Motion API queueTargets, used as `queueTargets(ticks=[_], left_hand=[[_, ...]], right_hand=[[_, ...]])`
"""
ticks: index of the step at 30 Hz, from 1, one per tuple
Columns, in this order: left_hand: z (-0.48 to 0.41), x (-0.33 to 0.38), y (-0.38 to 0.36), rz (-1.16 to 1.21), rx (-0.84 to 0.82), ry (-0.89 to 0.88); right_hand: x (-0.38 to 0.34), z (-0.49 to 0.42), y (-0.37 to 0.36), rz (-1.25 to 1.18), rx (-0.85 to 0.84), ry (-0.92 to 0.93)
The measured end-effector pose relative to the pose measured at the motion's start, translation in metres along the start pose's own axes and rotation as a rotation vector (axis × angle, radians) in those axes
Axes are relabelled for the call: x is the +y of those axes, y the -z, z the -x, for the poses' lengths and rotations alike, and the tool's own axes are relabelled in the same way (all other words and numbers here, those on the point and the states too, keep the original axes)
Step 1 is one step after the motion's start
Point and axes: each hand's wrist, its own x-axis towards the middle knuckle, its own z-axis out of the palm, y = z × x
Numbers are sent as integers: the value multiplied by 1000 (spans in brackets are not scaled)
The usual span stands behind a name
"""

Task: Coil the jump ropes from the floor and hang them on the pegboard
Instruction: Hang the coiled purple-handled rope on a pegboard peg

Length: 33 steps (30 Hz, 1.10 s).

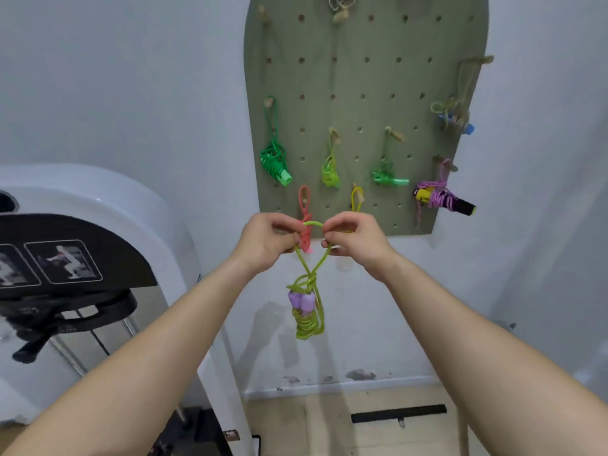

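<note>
In the head view both hands are raised before the lower edge of the pegboard (362, 77). The left hand (266, 240) and the right hand (355, 241) each pinch one side of the top loop of a lime rope (309, 324). The fingers are curled on the cord, so the loop stands open between them. Under the loop the rope hangs free in the air, near the wall. There is a knot, then two lilac handles (301, 301) side by side, then the coil wound around them.

I judge this bundle as light and soft. The cord looks smooth and perhaps a little springy, so the coil may loosen if it is squeezed or shaken. The loop is the good place to hold it, as the weight then hangs straight down.

There is no real container here. The pegboard carries the other bundles on its pegs: a red rope (304, 205) just behind the hands, a yellow loop (357, 197), green ropes (274, 159) higher up, and a purple rope (439, 195) on the right. Which peg is free I cannot tell.
</note>
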Motion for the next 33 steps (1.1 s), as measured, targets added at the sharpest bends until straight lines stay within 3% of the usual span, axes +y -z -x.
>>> queueTargets(ticks=[11,18,25,33], left_hand=[[-96,66,-8,-64,55,-193],[-156,120,-25,219,111,-125],[-229,186,-23,184,252,-259],[-314,246,-9,168,443,-323]], right_hand=[[-61,-72,41,72,222,125],[-100,-136,92,53,193,218],[-173,-211,113,-23,203,331],[-247,-287,122,-116,187,337]])
